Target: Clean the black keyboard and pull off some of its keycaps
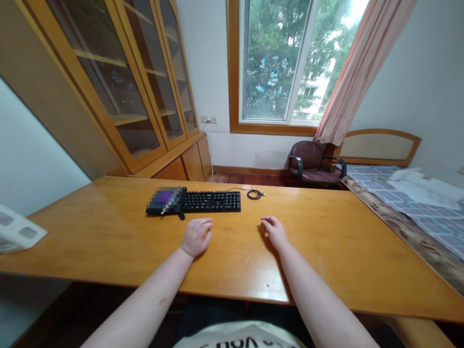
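On the wooden desk (pixel 232 261) lies a black keyboard (pixel 213 201), long side toward me. Over its left end rests a black pouch-like item (pixel 180 205) with a blurred-out purple patch, so I cannot make out its kind. A thin black cable (pixel 255 194) is coiled just right of the keyboard. My left hand (pixel 196 237) hovers or rests in front of the keyboard, its loosely bent fingers apart and holding nothing. Farther right, my right hand (pixel 275 233) is at the desk top below the cable, fingers loosely bent, with nothing seen in it.
A white holder with cut-outs (pixel 27 234) stands at the desk's left edge. Behind the desk are a glass-doored cabinet (pixel 139 164), a brown armchair (pixel 308 157) and a window (pixel 275 63). A bed (pixel 409 193) adjoins the right side.
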Demonstrator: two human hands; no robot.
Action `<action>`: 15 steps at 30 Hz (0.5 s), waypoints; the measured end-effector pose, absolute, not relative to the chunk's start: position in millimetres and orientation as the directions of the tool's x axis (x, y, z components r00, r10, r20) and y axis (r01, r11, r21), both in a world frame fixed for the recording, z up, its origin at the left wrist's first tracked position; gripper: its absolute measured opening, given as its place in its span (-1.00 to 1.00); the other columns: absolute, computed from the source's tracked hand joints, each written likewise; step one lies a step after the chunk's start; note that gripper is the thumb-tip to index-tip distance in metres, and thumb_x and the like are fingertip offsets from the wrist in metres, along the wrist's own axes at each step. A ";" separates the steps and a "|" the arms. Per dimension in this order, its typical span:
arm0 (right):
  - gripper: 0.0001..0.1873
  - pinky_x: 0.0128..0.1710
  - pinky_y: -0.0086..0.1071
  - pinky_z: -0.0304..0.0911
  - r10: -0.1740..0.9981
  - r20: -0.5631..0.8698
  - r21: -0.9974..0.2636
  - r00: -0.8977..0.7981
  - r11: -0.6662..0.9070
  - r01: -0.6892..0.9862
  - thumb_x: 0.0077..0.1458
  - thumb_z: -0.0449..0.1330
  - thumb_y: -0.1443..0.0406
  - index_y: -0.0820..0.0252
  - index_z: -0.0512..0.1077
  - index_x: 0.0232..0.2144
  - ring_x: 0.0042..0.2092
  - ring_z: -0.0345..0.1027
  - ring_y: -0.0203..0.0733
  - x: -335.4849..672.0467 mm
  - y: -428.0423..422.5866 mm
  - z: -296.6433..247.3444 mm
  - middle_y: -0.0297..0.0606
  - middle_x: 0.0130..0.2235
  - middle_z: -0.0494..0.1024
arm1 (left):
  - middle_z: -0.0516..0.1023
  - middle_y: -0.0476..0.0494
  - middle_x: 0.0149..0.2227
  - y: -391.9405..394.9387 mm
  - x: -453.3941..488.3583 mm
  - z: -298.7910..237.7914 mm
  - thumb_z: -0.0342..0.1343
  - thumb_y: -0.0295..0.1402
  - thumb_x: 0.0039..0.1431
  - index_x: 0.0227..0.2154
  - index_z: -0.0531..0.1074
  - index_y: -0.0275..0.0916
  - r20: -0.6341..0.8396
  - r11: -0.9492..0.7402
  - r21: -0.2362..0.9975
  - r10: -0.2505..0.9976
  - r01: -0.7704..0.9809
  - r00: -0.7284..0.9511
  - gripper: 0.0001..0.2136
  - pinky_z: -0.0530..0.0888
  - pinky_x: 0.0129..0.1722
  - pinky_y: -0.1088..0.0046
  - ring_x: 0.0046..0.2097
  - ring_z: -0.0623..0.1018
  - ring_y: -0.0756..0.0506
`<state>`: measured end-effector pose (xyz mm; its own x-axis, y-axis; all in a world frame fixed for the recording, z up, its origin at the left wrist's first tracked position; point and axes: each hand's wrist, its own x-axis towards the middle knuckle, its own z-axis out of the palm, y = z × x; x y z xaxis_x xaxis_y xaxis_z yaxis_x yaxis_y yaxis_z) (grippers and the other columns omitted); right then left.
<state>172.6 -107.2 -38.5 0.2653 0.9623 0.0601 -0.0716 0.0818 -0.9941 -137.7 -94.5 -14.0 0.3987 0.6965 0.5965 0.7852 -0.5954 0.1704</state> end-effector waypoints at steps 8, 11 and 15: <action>-0.65 -0.56 -0.40 0.16 0.963 0.059 -0.994 0.262 0.034 0.099 -0.22 0.23 0.15 0.25 0.39 -0.37 -0.58 0.20 -0.35 214.2 -81.5 -37.8 -0.32 -0.52 0.44 | 0.26 -0.23 0.15 -74.4 -31.1 -13.1 -0.03 -0.37 0.07 0.02 0.30 -0.25 0.417 -0.633 0.200 0.746 0.748 0.520 -0.59 0.07 0.19 0.16 0.14 0.24 -0.20; -0.62 -0.44 -0.31 0.26 0.969 0.140 -0.965 0.203 0.087 0.247 -0.19 0.23 0.14 0.25 0.41 -0.31 -0.49 0.30 -0.26 217.2 -82.1 -37.5 -0.25 -0.44 0.48 | 0.25 -0.25 0.15 -60.0 -30.3 -18.9 0.00 -0.31 0.06 0.09 0.22 -0.29 0.346 -0.602 0.259 0.788 0.755 0.509 -0.50 0.08 0.20 0.17 0.16 0.22 -0.20; -0.45 0.02 -0.14 0.14 0.927 0.347 -0.698 0.145 0.151 0.700 -0.04 0.11 0.10 0.26 0.30 -0.02 -0.01 0.28 -0.03 213.1 -87.8 -39.8 -0.04 -0.04 0.41 | 0.13 -0.21 0.23 -51.3 -34.8 -27.3 -0.04 -0.24 0.10 0.18 0.08 -0.27 0.243 -0.628 0.265 0.778 0.732 0.579 -0.44 0.06 0.21 0.22 0.22 0.15 -0.16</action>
<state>213.1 -87.8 -39.8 0.1455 0.9267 0.3465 0.7000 0.1511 -0.6979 -34.8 -51.3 -27.3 0.5794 0.7779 0.2434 0.7319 -0.6279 0.2646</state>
